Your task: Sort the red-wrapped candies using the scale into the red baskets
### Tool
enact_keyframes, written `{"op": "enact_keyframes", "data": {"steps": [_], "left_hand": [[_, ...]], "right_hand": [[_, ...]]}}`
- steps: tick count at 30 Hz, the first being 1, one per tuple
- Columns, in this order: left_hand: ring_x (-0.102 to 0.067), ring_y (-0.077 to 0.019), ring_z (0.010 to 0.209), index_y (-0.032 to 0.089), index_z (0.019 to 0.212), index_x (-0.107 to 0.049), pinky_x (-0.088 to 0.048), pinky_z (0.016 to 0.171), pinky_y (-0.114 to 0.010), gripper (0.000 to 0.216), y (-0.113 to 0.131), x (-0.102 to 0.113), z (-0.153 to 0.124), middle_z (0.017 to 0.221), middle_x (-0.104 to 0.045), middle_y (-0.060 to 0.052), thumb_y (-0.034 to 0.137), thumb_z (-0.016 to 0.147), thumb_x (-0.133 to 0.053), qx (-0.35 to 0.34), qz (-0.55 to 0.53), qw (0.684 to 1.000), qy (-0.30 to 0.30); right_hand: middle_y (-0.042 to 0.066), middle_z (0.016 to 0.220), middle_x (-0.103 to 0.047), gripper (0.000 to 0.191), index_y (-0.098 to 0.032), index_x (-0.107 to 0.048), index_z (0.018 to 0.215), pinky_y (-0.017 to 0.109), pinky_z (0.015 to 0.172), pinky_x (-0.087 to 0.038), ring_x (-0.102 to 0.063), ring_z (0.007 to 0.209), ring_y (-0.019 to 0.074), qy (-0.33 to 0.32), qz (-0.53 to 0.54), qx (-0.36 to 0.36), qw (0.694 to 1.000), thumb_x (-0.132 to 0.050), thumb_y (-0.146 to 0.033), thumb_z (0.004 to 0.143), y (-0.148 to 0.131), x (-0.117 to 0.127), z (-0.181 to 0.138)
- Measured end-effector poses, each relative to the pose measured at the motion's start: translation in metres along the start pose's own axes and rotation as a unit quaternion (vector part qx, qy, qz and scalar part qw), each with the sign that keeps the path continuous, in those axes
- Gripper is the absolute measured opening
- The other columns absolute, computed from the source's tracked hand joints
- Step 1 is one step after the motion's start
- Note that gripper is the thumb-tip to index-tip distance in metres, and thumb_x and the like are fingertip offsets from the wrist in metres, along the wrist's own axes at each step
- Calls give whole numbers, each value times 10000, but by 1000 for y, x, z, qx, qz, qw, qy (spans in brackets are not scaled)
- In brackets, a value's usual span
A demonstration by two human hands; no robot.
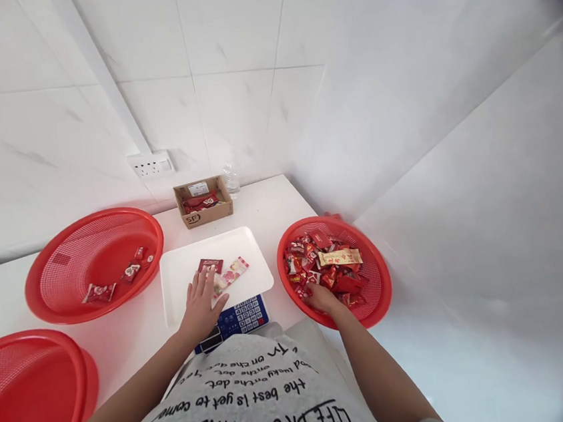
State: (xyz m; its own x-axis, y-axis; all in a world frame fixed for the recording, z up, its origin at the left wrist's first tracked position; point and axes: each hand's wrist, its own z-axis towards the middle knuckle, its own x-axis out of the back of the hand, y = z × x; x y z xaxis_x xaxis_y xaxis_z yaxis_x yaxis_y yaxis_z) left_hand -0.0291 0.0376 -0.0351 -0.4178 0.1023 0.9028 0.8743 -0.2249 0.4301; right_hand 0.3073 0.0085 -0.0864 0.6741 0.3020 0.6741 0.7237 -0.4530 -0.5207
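Note:
My left hand [201, 304] lies flat with fingers spread on the white scale tray [181, 268], its fingertips touching a dark red packet [210, 266] and a pink wrapped sweet [232, 272]. My right hand [319, 296] reaches into the red basket [376, 261] on the right, which holds several red wrapped sweets [317, 261] and a beige bar [340, 257]. Its fingers curl down among the wrappers; what they hold, if anything, is hidden.
The scale's blue keypad [245, 315] sits under the tray's front edge. A red basket [55, 261] at the left holds three packets [129, 270]. Another red basket [23, 392] stands at the near left. A small cardboard box [204, 202] and a clear bottle [230, 179] stand by the tiled wall.

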Motion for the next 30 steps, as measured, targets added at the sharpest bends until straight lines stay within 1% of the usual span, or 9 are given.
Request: {"op": "enact_keyframes", "data": {"steps": [4, 9, 11, 16, 18, 21, 24, 26, 30], "left_hand": [[-106, -284, 1357, 199, 1395, -213, -205, 1051, -519, 626, -1, 6, -15, 1444, -274, -131, 445, 849, -397, -6, -15, 1000, -5], [-134, -273, 1354, 208, 1354, -308, -216, 1058, -505, 563, 8, 12, -21, 1426, -321, -106, 445, 852, -395, -28, -25, 999, -16], [-143, -273, 1352, 198, 1338, -337, -219, 1061, -497, 549, 15, 14, -21, 1427, -319, -106, 442, 850, -399, -35, -31, 999, -21], [-147, -252, 1353, 210, 1284, -411, -219, 1072, -470, 488, 33, 21, -18, 1399, -372, -72, 427, 846, -409, -34, -108, 992, -57], [-234, -239, 1326, 220, 1249, -446, -234, 1072, -438, 458, 43, 27, -16, 1365, -419, -63, 421, 837, -430, -19, -170, 981, -90], [-472, -218, 1153, 213, 1198, -477, -352, 993, -385, 441, 62, 38, -13, 1208, -558, -80, 440, 821, -455, 27, -318, 931, -175], [-580, -183, 940, 195, 1144, -494, -457, 831, -324, 446, 81, 47, -11, 1025, -627, -71, 473, 797, -484, 81, -475, 838, -255], [-583, -157, 824, 172, 1027, -540, -465, 744, -290, 397, 89, 50, -10, 915, -627, -52, 477, 774, -524, 101, -532, 798, -264], [-531, -114, 661, 151, 826, -549, -433, 654, -253, 326, 89, 51, -11, 714, -583, -2, 469, 759, -558, 138, -594, 760, -225]], "right_hand": [[-23, 623, -568, 147, -210, -560, 736, 268, 615, -374, -515, 616, 159, 15, 42, 14, 999, -595, -322, 648, 4, 5, -5], [4, 722, -576, 314, -196, -521, 790, 295, 658, -393, -520, 698, 181, 143, 162, 19, 976, -524, -491, 683, 7, 12, -9], [18, 772, -589, 356, -192, -514, 811, 290, 654, -403, -529, 726, 180, 165, 220, 8, 962, -511, -527, 688, 3, 15, -12], [-2, 754, -576, 382, -215, -481, 802, 254, 575, -399, -524, 654, 145, 144, 383, -4, 913, -566, -560, 661, -27, 28, -30], [-27, 703, -544, 354, -224, -456, 773, 240, 556, -388, -499, 613, 123, 114, 397, 28, 910, -589, -534, 666, -47, 30, -41], [-44, 666, -504, 321, -224, -423, 745, 231, 550, -383, -469, 588, 106, 36, 373, 109, 921, -612, -476, 682, -80, 26, -60], [-35, 697, -508, 313, -213, -427, 754, 233, 553, -390, -464, 605, 107, -44, 333, 179, 925, -620, -450, 685, -110, 16, -77], [-38, 702, -501, 294, -203, -451, 768, 233, 578, -392, -458, 628, 105, -65, 289, 216, 930, -627, -424, 685, -124, 8, -85], [-33, 747, -533, 283, -206, -490, 854, 240, 624, -402, -476, 675, 112, -78, 251, 240, 935, -634, -385, 688, -136, 0, -93]]}}
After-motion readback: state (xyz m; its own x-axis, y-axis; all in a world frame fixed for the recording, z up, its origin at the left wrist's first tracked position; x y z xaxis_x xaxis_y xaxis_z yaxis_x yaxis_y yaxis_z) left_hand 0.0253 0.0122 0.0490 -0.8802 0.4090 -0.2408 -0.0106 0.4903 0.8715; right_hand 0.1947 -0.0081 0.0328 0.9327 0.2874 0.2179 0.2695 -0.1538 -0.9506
